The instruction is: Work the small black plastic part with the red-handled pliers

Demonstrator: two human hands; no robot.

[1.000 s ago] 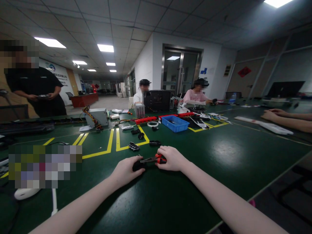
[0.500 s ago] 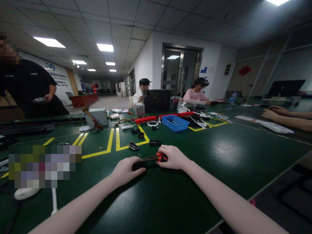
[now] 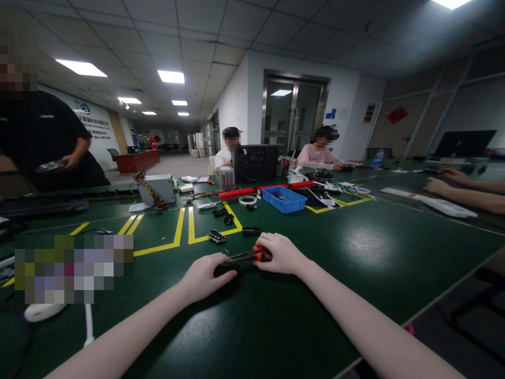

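My right hand is closed round the red and black handles of a pair of pliers. The jaws point left, toward my left hand, and reach the top of a small black part gripped between its thumb and fingers. Whether the jaws bite on that part I cannot tell. Just beyond my hands lie a black part with metallic bits and a black cylindrical piece. A thin pin-like piece rests near my left fingertips.
A blue bin stands past my right hand. Farther back are a white ring, red strips and a metal box with wires. A white long-handled object lies at right, near another person's hands. Other people sit or stand around.
My hands, the pliers and the black part hold nearly the same pose. At the left, the standing person's hand and the object in it have shifted slightly left and down.
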